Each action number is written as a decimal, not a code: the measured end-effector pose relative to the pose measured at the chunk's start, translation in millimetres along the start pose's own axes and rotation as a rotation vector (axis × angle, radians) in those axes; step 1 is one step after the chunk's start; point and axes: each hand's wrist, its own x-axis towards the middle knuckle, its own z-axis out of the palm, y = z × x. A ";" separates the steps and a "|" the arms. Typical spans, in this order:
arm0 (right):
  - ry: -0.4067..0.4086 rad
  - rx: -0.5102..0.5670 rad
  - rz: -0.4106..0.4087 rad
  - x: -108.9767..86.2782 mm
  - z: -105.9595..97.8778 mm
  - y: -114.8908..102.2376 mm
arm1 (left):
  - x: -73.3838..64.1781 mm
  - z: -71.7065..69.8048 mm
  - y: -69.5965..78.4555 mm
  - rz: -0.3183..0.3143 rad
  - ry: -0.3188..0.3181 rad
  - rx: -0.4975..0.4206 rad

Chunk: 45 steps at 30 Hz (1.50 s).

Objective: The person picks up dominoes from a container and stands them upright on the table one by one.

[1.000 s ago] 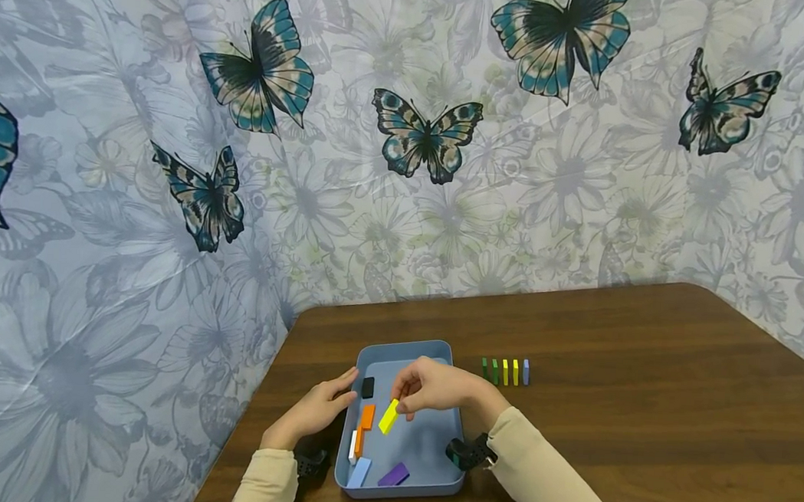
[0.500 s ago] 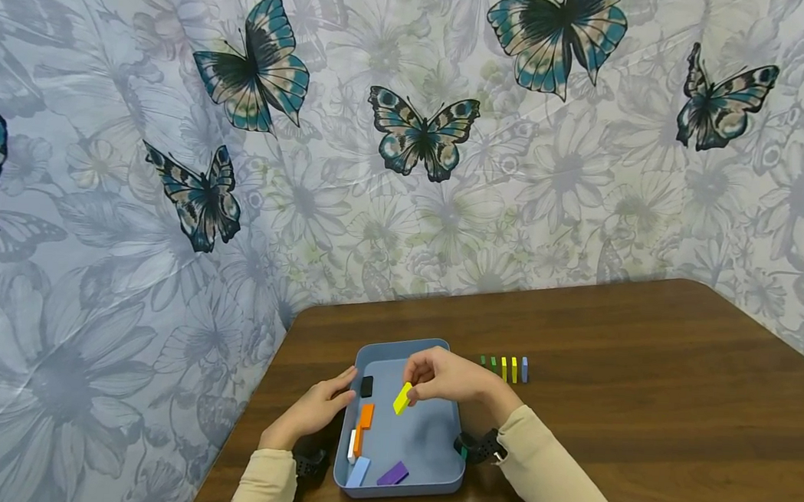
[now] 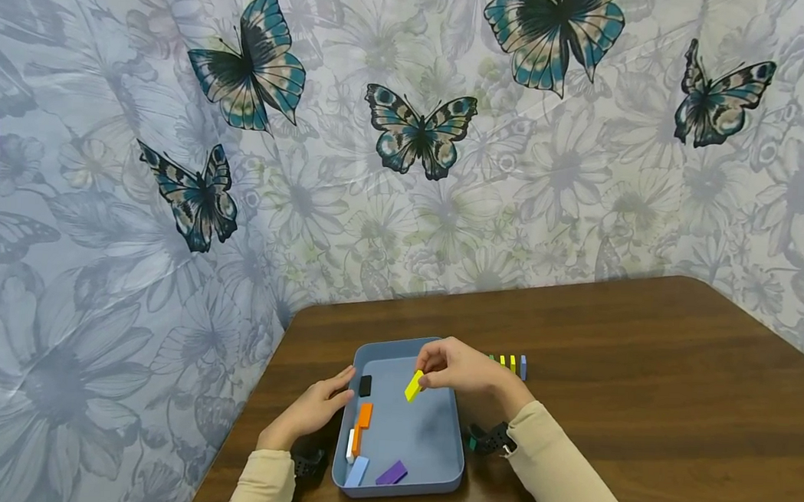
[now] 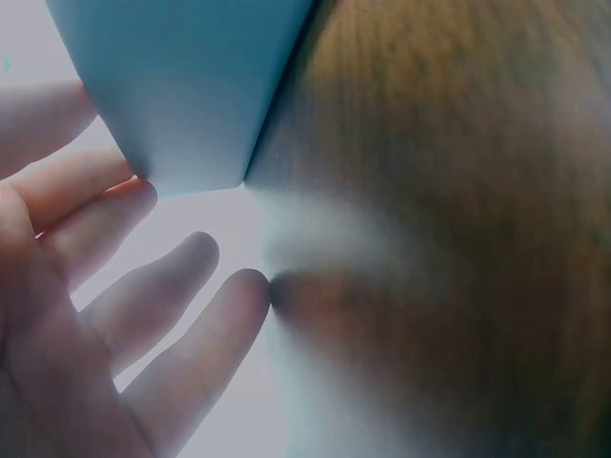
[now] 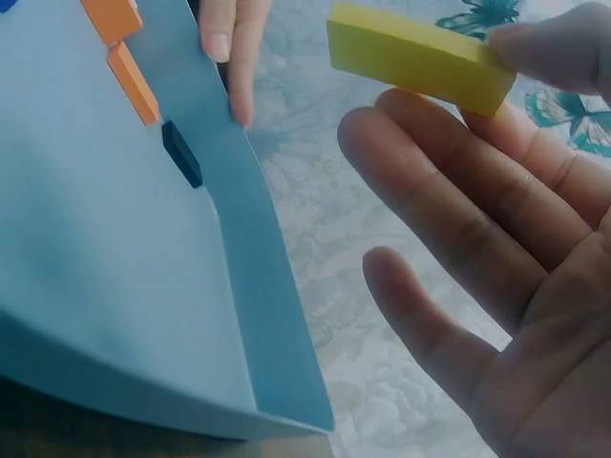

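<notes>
My right hand pinches a yellow block between thumb and fingers, above the blue-grey tray. In the right wrist view the yellow block is tilted, thumb at one end, while the little finger stands apart. With fairly straight fingers, my left hand touches the tray's left wall; the left wrist view shows those fingertips against the tray's outer side. Along the left inside lie a black block, two orange blocks, a white block and a light blue block. A purple block lies near the front.
Just right of the tray, a row of upright blocks stands on the wooden table; a yellow block and a blue block show there, and my right hand partly covers the green end. A butterfly-patterned wall covering hangs behind the table.
My right hand has moved with the yellow block toward the back right, now covering part of the upright row. The left hand stays at the tray's wall.
</notes>
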 end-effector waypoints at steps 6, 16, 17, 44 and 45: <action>0.060 -0.013 -0.007 -4.2 -11.6 0.5 | -0.4 -2.2 1.5 -0.003 -0.004 -0.002; 0.137 -0.048 0.013 -11.2 -28.6 28.7 | 15.1 7.0 -35.2 -0.007 0.008 0.017; 0.145 -0.054 0.018 -12.5 -30.2 29.2 | 15.3 7.2 -35.0 -0.009 0.010 0.018; 0.311 -0.154 0.114 -43.6 -65.7 41.0 | 3.1 1.6 -10.0 -0.001 0.008 0.000; 0.317 -0.142 0.114 -44.8 -66.8 41.9 | 1.6 0.1 -6.1 0.001 0.006 0.004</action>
